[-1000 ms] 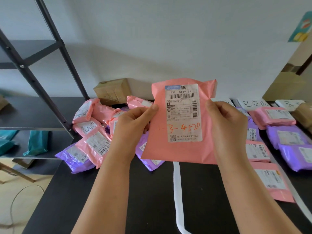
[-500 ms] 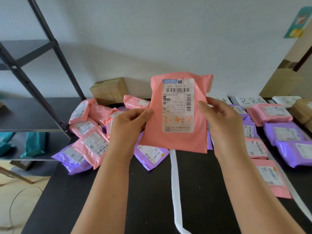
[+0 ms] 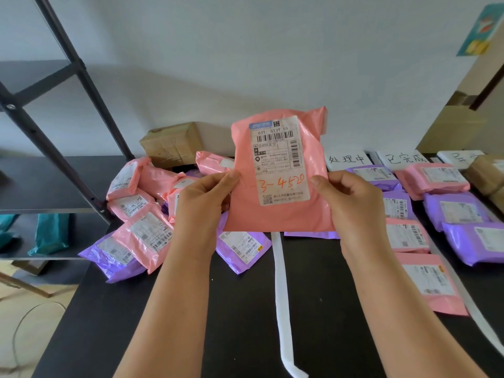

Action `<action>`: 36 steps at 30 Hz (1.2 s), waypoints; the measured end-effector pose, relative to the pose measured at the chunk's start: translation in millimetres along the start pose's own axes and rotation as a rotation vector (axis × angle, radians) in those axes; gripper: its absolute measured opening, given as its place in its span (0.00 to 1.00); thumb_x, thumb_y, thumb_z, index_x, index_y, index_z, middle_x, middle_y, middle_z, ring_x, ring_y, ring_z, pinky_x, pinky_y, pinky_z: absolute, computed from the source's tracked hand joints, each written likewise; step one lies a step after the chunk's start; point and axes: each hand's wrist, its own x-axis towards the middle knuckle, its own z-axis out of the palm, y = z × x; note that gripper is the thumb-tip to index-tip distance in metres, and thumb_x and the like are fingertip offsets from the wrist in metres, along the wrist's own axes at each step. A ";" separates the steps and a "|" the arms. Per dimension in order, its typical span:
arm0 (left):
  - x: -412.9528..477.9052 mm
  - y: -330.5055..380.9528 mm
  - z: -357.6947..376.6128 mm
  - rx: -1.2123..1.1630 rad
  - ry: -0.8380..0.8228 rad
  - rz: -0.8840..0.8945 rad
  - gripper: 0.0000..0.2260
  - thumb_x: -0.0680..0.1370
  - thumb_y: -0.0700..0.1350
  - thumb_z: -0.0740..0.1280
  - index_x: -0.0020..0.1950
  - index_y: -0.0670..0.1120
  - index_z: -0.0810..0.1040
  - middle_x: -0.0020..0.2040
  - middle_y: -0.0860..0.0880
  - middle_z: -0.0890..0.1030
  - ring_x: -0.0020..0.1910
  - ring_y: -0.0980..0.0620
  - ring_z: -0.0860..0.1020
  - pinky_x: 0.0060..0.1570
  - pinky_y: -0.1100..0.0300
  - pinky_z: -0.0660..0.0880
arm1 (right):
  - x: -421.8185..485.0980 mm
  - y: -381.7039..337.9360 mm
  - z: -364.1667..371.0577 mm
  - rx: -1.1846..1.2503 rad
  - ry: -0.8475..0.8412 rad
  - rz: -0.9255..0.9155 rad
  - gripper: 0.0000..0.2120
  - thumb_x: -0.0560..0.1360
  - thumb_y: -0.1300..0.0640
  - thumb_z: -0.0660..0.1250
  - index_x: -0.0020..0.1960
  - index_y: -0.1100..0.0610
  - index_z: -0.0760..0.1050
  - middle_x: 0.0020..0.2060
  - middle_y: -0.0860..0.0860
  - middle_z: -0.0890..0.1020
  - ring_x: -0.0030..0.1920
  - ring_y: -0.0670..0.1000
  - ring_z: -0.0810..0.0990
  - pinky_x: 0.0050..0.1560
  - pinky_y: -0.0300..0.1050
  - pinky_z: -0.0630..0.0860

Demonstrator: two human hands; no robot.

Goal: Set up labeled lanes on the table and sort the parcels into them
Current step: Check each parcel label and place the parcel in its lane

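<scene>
Head cam: the pink parcel (image 3: 281,216) is held upright above the black worktop (image 3: 240,309), between the two hands. The left hand (image 3: 204,197) pinches its left edge and the right hand (image 3: 351,203) grips its right edge, both thumbs on the front. It's a soft poly mailer, and its white shipping label (image 3: 279,159) has barcodes and "3-4520" scrawled in orange. A white tape strip (image 3: 282,296) runs down the worktop right below it. Left of the strip is a loose heap of parcels (image 3: 141,214), pink and purple. Right of it, parcels lie in rows: a purple mailer (image 3: 458,211), a pink mailer (image 3: 431,282). Handwritten lane signs (image 3: 346,159) stand at the back; the far-right one is half hidden, can't read it.
</scene>
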 end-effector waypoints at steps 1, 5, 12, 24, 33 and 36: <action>0.6 -1.1 0.1 0.031 0.002 0.015 0.06 0.76 0.47 0.73 0.47 0.46 0.86 0.45 0.40 0.84 0.41 0.48 0.74 0.50 0.50 0.77 | -0.1 1.1 0.2 -0.003 0.000 0.002 0.03 0.76 0.58 0.72 0.44 0.57 0.83 0.39 0.46 0.85 0.40 0.46 0.80 0.40 0.38 0.76; 4.2 -9.1 3.2 0.190 -0.001 0.097 0.06 0.78 0.45 0.70 0.52 0.46 0.84 0.37 0.56 0.82 0.31 0.65 0.75 0.35 0.73 0.72 | 0.0 9.9 -1.9 -0.060 -0.017 0.022 0.04 0.76 0.56 0.71 0.42 0.52 0.81 0.38 0.41 0.84 0.40 0.40 0.80 0.40 0.36 0.76; 3.4 -23.7 23.1 0.475 -0.086 0.226 0.11 0.78 0.42 0.69 0.41 0.58 0.79 0.40 0.62 0.80 0.40 0.66 0.77 0.39 0.75 0.70 | -1.4 24.9 -26.4 -0.190 0.070 0.027 0.10 0.77 0.54 0.71 0.57 0.47 0.76 0.49 0.42 0.81 0.48 0.41 0.79 0.39 0.25 0.69; -15.9 -71.9 92.0 0.738 -0.551 0.301 0.07 0.81 0.44 0.65 0.49 0.54 0.80 0.46 0.59 0.79 0.45 0.62 0.75 0.41 0.70 0.68 | -31.0 57.4 -93.2 -0.694 0.227 0.029 0.18 0.80 0.55 0.65 0.69 0.47 0.74 0.63 0.46 0.79 0.67 0.50 0.74 0.68 0.53 0.69; -73.7 -90.9 184.5 0.705 -0.885 0.355 0.08 0.79 0.42 0.66 0.46 0.55 0.80 0.43 0.62 0.79 0.43 0.69 0.74 0.41 0.78 0.66 | -63.9 96.6 -207.9 -0.818 0.420 0.210 0.14 0.80 0.53 0.65 0.65 0.49 0.76 0.61 0.47 0.79 0.65 0.51 0.72 0.66 0.49 0.61; -100.9 -99.8 224.9 0.704 -0.902 0.374 0.07 0.79 0.43 0.67 0.47 0.55 0.81 0.44 0.62 0.80 0.42 0.67 0.75 0.41 0.77 0.67 | -70.2 113.8 -254.9 -0.721 0.470 0.219 0.05 0.79 0.54 0.67 0.53 0.48 0.80 0.50 0.43 0.80 0.57 0.50 0.75 0.64 0.50 0.67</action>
